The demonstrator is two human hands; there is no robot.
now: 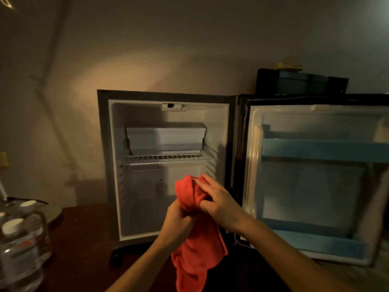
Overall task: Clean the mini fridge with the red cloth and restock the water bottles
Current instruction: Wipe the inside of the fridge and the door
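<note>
The mini fridge point(103, 165) stands open on a dark wooden surface, its door point(315, 186) swung out to the right. Inside are a wire shelf point(168, 158) and a small freezer box; no bottles show in it. I hold the red cloth point(197, 249) in front of the lower compartment. My left hand point(179, 224) grips its middle from below and my right hand point(219, 201) clasps the bunched top. The cloth's tail hangs down. Wrapped water bottles point(21, 239) with white caps stand at the left edge.
A black box point(301, 83) with a yellow item on it sits on top behind the fridge door. A round lamp base point(55, 213) rests on the wooden surface point(84, 239) left of the fridge. A plain wall is behind.
</note>
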